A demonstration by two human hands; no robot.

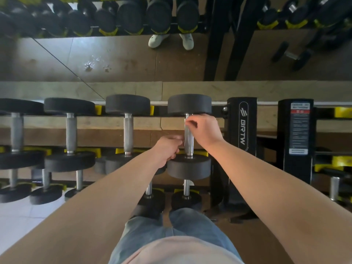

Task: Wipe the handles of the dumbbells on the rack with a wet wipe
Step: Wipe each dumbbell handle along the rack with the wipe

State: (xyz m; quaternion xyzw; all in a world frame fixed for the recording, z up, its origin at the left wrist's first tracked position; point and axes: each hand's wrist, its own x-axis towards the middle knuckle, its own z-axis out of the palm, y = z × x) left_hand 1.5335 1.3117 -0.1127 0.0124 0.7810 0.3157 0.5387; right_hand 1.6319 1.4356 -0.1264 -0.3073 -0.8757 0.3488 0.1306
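Reading from the left, you have the nearest handle (128,133) well apart from your work. Your left hand (168,149) is curled just beside the rightmost handle (189,143); whether it holds the wet wipe, I cannot tell. Your right hand (202,128) pinches this handle just under the far head (189,103). Wipe the full length, all around. The rack post (242,122) stands near, so keep your movements small.

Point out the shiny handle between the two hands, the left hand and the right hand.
handle (189,143), head view, bare metal middle.
left hand (167,148), head view, back of hand.
right hand (204,128), head view, back of hand.
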